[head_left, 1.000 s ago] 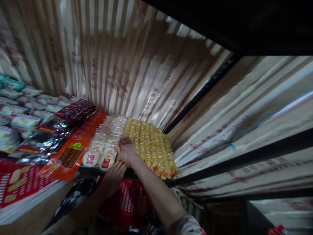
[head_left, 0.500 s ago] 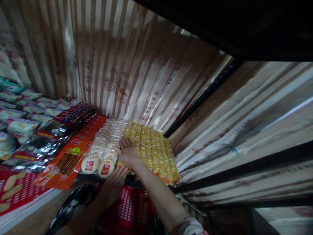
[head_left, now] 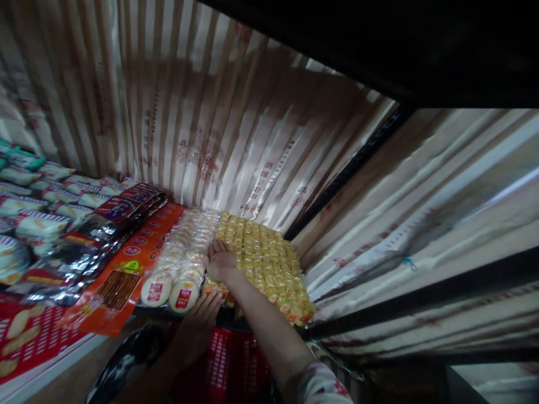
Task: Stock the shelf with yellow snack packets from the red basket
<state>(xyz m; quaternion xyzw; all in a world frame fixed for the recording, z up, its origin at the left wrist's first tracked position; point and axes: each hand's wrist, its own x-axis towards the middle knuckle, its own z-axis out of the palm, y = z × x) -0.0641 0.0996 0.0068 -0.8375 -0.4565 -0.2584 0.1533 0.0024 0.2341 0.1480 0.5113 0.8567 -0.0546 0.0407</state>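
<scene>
Rows of small yellow-wrapped snacks [head_left: 265, 258] lie packed together on a dark shelf. Along their left side run two rows of round white wrapped cakes [head_left: 183, 261] with red labels at the front. My right hand [head_left: 222, 261] rests on the left edge of the yellow snacks, fingers stretched out and palm against them beside the cakes. Lower down, my left hand [head_left: 204, 317] lies with straight fingers against the front ends of the yellow snacks, near the nearest white cake. Neither hand grips anything.
Orange packets of brown sticks [head_left: 120, 289] and shiny dark packets [head_left: 84, 241] lie to the left, with several white-and-yellow packs [head_left: 42, 224] beyond. A red basket [head_left: 219, 359] is below. Striped sheeting [head_left: 202, 140] hangs behind, crossed by a dark metal post [head_left: 345, 179].
The view has shifted slightly, so the shelf goods appear a little lower. Both hands stay at nearly the same place against the yellow snacks.
</scene>
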